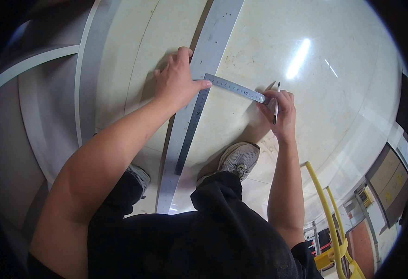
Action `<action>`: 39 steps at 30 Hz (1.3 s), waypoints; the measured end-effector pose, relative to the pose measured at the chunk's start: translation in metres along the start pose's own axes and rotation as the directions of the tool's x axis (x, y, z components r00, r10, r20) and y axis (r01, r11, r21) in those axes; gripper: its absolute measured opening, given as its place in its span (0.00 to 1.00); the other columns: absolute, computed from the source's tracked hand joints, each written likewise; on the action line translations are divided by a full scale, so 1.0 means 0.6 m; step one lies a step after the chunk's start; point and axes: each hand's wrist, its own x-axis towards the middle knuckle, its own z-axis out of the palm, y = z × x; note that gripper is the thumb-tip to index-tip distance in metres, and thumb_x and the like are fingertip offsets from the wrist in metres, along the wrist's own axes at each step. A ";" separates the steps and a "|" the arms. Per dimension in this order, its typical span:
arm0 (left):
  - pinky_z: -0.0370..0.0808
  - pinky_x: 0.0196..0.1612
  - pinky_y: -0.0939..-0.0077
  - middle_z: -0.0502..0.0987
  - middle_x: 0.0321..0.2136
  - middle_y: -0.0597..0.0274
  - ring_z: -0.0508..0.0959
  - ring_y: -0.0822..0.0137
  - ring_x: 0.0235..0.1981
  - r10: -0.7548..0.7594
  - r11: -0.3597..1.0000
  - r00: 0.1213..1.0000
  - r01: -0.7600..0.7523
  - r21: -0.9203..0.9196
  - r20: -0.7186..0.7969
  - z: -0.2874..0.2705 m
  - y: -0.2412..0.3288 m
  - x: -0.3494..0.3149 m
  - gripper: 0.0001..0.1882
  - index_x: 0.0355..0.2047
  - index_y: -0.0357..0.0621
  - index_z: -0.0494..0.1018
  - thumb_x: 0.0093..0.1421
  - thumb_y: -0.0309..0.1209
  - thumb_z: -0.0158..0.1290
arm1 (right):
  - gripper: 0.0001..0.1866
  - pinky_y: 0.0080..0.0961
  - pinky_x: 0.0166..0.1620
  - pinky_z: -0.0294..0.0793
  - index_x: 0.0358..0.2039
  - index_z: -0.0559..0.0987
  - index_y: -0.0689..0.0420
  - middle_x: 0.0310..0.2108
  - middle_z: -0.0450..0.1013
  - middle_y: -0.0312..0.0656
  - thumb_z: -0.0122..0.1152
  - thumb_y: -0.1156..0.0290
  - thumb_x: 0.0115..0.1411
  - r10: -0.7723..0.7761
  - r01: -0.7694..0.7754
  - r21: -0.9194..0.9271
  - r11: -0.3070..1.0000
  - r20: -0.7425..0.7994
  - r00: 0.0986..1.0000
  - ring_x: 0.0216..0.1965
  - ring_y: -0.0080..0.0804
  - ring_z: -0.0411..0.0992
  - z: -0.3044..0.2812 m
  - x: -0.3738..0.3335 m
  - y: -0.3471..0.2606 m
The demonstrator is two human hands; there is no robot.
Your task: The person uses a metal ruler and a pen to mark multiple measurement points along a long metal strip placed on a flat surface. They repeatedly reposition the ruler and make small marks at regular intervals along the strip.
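Observation:
A long grey flat bar runs from the top of the view down between my feet. Across it lies an L-shaped steel carpenter's square; its dark long arm runs along the bar, and its short marked arm sticks out to the right. With my left hand I grip the bar's left edge, my thumb pressed on the square near its corner. My right hand pinches the free end of the short arm. A slim white and black pen is also held upright between its fingers.
My shoes stand on either side of the bar on a glossy cream tiled floor. White-edged grey panels fill the left side. At the lower right are a yellow tubular frame and clutter behind it.

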 end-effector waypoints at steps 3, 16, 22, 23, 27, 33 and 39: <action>0.66 0.58 0.46 0.72 0.54 0.56 0.72 0.55 0.58 0.004 1.000 1.000 -0.004 -0.010 0.000 0.002 -0.001 0.001 0.43 0.58 0.49 0.61 0.47 0.44 0.72 | 0.15 0.36 0.45 0.70 0.37 0.82 0.53 0.31 0.76 0.39 0.75 0.75 0.46 -0.002 0.002 0.000 1.000 -0.003 1.000 0.38 0.43 0.69 0.000 0.000 0.001; 0.65 0.59 0.45 0.71 0.55 0.54 0.71 0.55 0.58 0.002 1.000 1.000 -0.002 0.006 0.009 0.002 -0.001 0.001 0.44 0.58 0.48 0.60 0.47 0.45 0.72 | 0.15 0.36 0.46 0.70 0.36 0.81 0.54 0.32 0.77 0.39 0.74 0.75 0.46 0.004 -0.004 0.010 1.000 0.004 1.000 0.38 0.43 0.69 0.001 0.000 0.003; 0.64 0.60 0.45 0.71 0.55 0.54 0.71 0.55 0.58 0.005 1.000 1.000 -0.005 -0.004 0.010 -0.002 -0.001 0.000 0.44 0.59 0.48 0.60 0.48 0.45 0.72 | 0.15 0.35 0.46 0.70 0.36 0.81 0.53 0.32 0.77 0.39 0.74 0.75 0.46 0.009 -0.009 0.005 1.000 0.008 1.000 0.38 0.42 0.70 -0.001 0.000 0.003; 0.64 0.60 0.45 0.71 0.55 0.53 0.72 0.55 0.58 0.003 1.000 1.000 -0.003 -0.002 0.011 -0.001 0.000 0.000 0.44 0.59 0.48 0.60 0.48 0.45 0.72 | 0.15 0.35 0.46 0.70 0.36 0.81 0.53 0.32 0.77 0.39 0.74 0.75 0.46 0.013 -0.013 0.005 1.000 0.011 1.000 0.38 0.42 0.70 -0.001 0.000 0.003; 0.64 0.60 0.44 0.71 0.55 0.53 0.72 0.55 0.58 -0.003 1.000 1.000 0.003 -0.004 0.018 -0.002 0.000 0.000 0.44 0.59 0.48 0.60 0.48 0.45 0.72 | 0.15 0.35 0.46 0.70 0.36 0.81 0.53 0.31 0.77 0.39 0.74 0.76 0.45 0.009 -0.009 0.005 1.000 0.008 1.000 0.38 0.42 0.70 -0.001 0.000 0.003; 0.64 0.60 0.44 0.71 0.55 0.53 0.72 0.55 0.58 -0.008 1.000 1.000 0.008 -0.008 0.026 -0.004 0.002 -0.001 0.43 0.59 0.48 0.60 0.48 0.44 0.72 | 0.16 0.35 0.46 0.70 0.36 0.81 0.54 0.31 0.77 0.39 0.74 0.76 0.45 -0.004 0.004 0.005 1.000 0.002 1.000 0.38 0.42 0.70 -0.001 0.000 0.002; 0.65 0.60 0.44 0.71 0.56 0.54 0.71 0.55 0.59 -0.004 1.000 1.000 0.005 -0.011 0.015 -0.003 0.001 -0.001 0.43 0.59 0.48 0.60 0.48 0.44 0.72 | 0.15 0.33 0.48 0.70 0.38 0.81 0.56 0.34 0.77 0.39 0.73 0.74 0.49 0.028 -0.029 0.084 0.996 0.009 1.000 0.40 0.39 0.71 -0.003 -0.002 0.007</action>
